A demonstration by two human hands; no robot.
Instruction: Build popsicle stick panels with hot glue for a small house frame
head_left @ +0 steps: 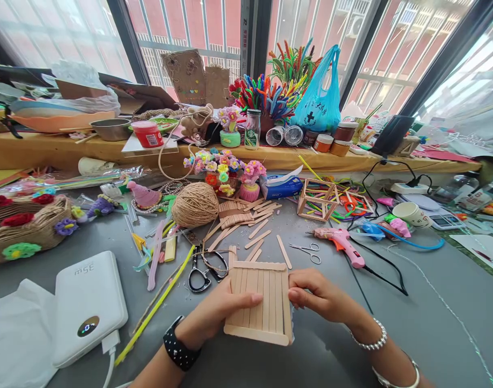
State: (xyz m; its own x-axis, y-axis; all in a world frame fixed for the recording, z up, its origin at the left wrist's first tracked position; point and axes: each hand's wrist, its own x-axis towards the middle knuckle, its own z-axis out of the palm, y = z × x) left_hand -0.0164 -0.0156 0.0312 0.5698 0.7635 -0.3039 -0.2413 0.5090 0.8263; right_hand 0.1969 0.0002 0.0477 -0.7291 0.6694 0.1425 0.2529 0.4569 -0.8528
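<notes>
A square panel of popsicle sticks (271,318) is held up above the grey table, its sticks side by side with one crosswise stick at the top and one at the bottom. My left hand (226,302) grips its left side, the thumb flat across the front and the other fingers hidden behind. At the right edge, my right hand (317,293) is closed, thumb and fingers pinching the panel's side. Whitish glue shows along the lower right edge. Loose popsicle sticks (258,238) lie just beyond the panel.
Small scissors (307,251) and a pink glue gun (343,242) with its cord lie to the right. Black-handled scissors (202,272) rest left of the panel, near a twine ball (195,205). A white power bank (88,307) sits front left. A stick frame (317,199) stands farther back.
</notes>
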